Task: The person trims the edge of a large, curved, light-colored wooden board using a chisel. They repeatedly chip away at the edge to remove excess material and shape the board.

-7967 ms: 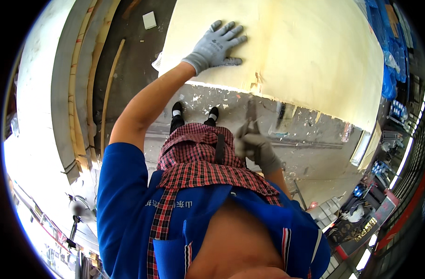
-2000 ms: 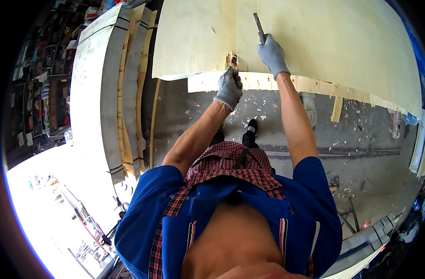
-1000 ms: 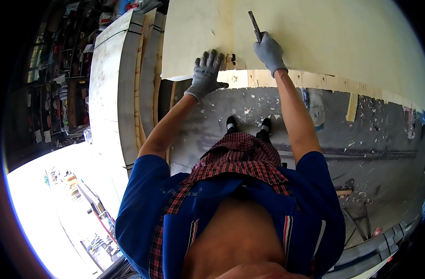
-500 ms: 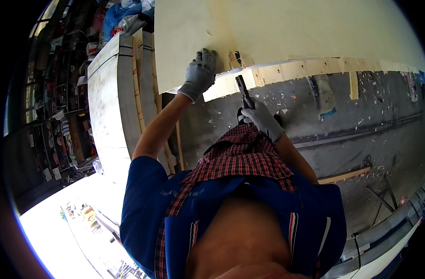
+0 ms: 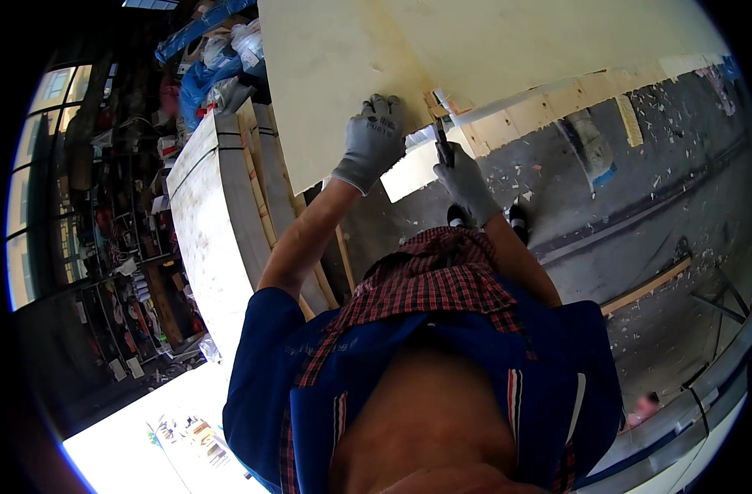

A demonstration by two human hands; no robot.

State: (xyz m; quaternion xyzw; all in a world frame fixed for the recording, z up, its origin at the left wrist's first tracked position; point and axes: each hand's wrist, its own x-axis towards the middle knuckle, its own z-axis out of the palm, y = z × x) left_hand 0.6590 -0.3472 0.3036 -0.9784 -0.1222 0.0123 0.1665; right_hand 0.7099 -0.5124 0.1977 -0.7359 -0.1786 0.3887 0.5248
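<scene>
A large pale yellowish sheet point(image 5: 507, 41) spreads across the top of the view, with a ragged near edge. My left hand point(image 5: 372, 146), in a grey glove, rests on it close to this edge, palm down with its fingers laid out and holding nothing. My right hand point(image 5: 468, 183), also gloved in grey, is closed round a dark slim hand tool point(image 5: 444, 146), whose exact kind I cannot make out. The tool's tip reaches the sheet's edge beside small wood pieces point(image 5: 435, 104). Bare wood strips point(image 5: 524, 119) show along the edge.
Stacked boards with a white top point(image 5: 215, 189) stand at the left. Cluttered shelves point(image 5: 137, 247) lie farther left, below blue and clear plastic bags point(image 5: 219, 66). Scraps litter the grey floor point(image 5: 573, 214), where a wooden batten point(image 5: 647, 286) lies on the right.
My right hand has brought the tool up against the sheet's edge. The whole view has turned and shifted; my left hand stays on the sheet, nearer to the small wood pieces.
</scene>
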